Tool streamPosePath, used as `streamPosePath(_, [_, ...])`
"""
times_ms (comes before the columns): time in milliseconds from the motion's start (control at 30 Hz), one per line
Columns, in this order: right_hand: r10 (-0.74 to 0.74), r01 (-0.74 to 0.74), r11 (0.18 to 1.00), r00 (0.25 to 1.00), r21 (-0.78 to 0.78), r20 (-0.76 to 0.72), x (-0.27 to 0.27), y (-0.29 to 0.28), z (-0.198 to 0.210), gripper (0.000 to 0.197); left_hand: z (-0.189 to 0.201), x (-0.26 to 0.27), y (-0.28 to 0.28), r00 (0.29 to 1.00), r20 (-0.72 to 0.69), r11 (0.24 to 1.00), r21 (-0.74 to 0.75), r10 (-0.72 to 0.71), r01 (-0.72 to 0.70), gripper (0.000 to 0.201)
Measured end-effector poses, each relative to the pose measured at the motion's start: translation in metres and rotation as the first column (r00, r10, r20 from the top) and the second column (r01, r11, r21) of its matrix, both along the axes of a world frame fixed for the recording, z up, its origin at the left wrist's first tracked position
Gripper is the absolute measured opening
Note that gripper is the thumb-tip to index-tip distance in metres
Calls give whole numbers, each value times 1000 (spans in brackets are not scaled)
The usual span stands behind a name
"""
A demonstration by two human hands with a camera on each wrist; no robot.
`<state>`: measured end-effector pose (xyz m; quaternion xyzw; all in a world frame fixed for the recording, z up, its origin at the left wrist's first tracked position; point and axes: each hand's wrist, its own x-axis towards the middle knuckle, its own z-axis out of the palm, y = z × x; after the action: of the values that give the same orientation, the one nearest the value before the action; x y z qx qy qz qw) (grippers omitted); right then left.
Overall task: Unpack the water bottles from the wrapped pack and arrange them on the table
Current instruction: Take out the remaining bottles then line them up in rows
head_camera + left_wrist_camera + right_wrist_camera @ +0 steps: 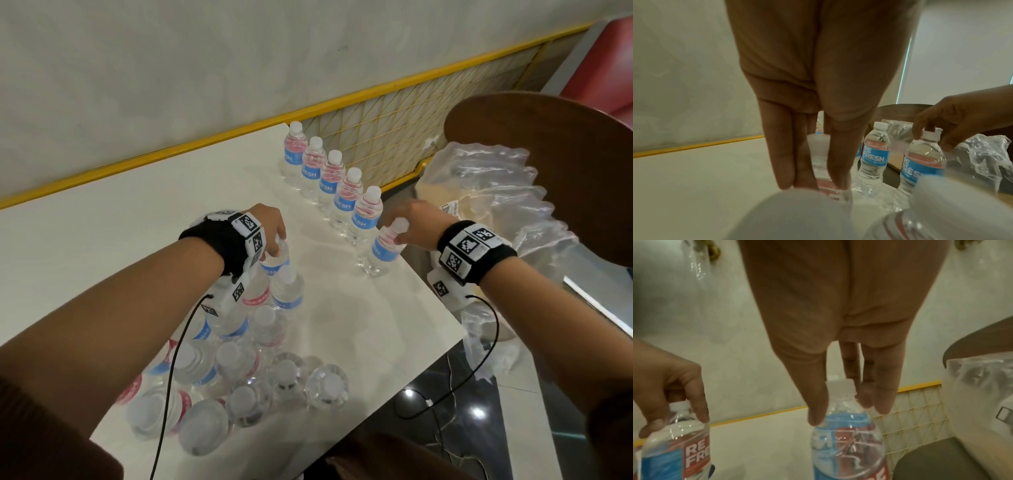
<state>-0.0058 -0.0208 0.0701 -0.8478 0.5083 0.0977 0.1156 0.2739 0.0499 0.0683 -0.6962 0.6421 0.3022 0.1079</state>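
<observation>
The right hand (416, 224) reaches down, thumb and fingers pinching the neck of a bottle (383, 248) standing on the table (359, 308) at the near end of a row of bottles (329, 178). The left hand (270, 228), fingers pointing down, pinches the top of another bottle (277, 262) at the far edge of the cluster of bottles (239, 370). The crumpled plastic wrap (496, 192) lies off to the right.

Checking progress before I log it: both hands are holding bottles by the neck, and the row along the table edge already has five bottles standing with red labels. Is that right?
Not quite: the labels are blue, not red, as the head view shows. The rest holds: five bottles stand in the row along the table edge, the left hand grips a bottle from the cluster by the neck, and the right hand grips another bottle likewise.
</observation>
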Motion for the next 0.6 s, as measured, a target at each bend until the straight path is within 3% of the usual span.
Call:
streamPosePath(67, [-99,99,995,995,-9,34,-2,1,-2,45,1,1,-5,1000,-18,1000,8,17,-16,43])
streamPosePath(133, [-155,155,988,988,-15,11,-2,0,-5,41,3,2,-12,999,-26,1000,7,28,-28,42])
streamPosePath(233, [-176,178,984,983,-22,52,0,-1,-7,34,4,4,-28,998,-27,998,-7,63,-63,40])
streamPosePath(433, [-305,308,951,919,30,250,0,1,-13,38,-2,17,-63,991,-32,987,-90,131,-134,41])
streamPosePath(600, [-327,325,944,886,65,328,-2,-1,-17,38,-6,33,-85,982,-34,973,-133,187,-190,43])
